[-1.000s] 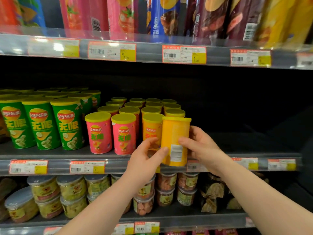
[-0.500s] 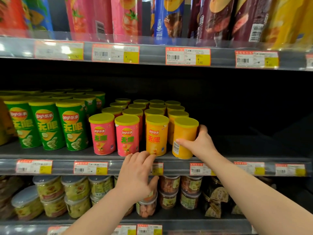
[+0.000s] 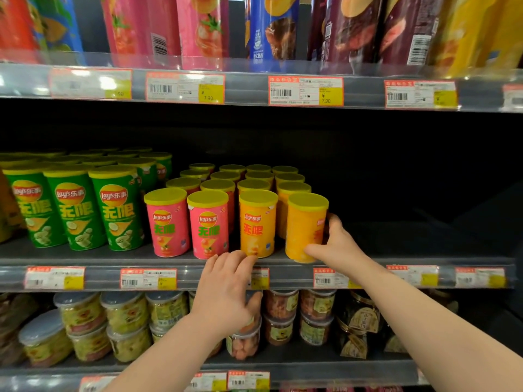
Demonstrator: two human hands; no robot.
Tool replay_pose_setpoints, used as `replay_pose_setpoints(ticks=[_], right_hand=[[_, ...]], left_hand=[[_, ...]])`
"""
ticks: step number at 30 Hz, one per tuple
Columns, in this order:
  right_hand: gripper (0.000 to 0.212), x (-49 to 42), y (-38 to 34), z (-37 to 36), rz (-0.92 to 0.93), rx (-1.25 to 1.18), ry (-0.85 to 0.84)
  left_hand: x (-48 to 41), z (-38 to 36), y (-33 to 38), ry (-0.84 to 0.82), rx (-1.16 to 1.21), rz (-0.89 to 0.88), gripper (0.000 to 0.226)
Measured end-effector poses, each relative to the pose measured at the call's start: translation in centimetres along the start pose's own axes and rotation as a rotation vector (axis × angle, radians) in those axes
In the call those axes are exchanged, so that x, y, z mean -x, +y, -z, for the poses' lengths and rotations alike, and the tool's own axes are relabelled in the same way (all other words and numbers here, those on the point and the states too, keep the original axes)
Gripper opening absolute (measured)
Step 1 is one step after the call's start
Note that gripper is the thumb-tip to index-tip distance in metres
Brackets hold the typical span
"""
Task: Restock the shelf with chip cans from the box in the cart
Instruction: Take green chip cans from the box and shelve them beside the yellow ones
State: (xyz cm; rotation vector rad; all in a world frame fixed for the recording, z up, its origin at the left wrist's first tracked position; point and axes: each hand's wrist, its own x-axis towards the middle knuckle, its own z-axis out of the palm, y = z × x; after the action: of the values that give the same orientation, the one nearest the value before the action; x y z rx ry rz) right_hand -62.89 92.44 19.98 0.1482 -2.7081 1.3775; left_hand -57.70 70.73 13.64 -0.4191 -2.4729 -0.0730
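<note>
An orange chip can [image 3: 304,227] with a yellow lid stands upright at the front of the middle shelf [image 3: 396,263], at the right end of the front row. My right hand [image 3: 335,244] grips its right side, thumb across the lower front. To its left stand another orange can [image 3: 257,223] and two pink cans [image 3: 208,223]. My left hand [image 3: 227,287] rests with its fingertips on the shelf's front edge below the pink and orange cans, holding nothing. The cart and box are out of view.
Taller green cans [image 3: 116,210] fill the left of the middle shelf; its right part is dark and bare. Tall tubes [image 3: 271,26] stand on the top shelf. Clear tubs [image 3: 124,312] sit on the lower shelf. Price tags [image 3: 305,90] line the rails.
The orange can went from held in both hands in front of the shelf to standing on it. My left hand let go and dropped to the shelf edge. My right hand stayed on the can.
</note>
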Motion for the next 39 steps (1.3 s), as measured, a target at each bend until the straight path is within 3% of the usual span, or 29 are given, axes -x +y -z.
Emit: replay_pose_setpoints(ticks=[3,8,25,32,36,39], right_hand=[[0.092,0.0,0.0,0.0,-0.015,0.026,0.029],[0.077,0.0,0.2,-0.2,0.019,0.047,0.002],[0.071,-0.4,-0.2,-1.2,0.046,0.098,0.049],[0.068,-0.4,-0.1,-1.1,0.027,0.084,0.036],[0.084,0.0,0.0,-0.9,0.014,0.105,0.103],[0.08,1.2,0.0,-0.7,0.061,0.154,0.163]], left_hand=[[0.1,-0.1,0.0,0.009,0.001,-0.002,0.061],[0.2,-0.2,0.1,0.018,-0.009,0.002,0.062],[0.3,0.2,0.3,-0.011,-0.033,0.019,0.063],[0.1,0.6,0.2,-0.106,0.003,0.039,0.067],[0.0,1.0,0.2,-0.177,0.035,0.028,0.071],[0.1,1.2,0.5,-0.218,0.073,0.066,0.072]])
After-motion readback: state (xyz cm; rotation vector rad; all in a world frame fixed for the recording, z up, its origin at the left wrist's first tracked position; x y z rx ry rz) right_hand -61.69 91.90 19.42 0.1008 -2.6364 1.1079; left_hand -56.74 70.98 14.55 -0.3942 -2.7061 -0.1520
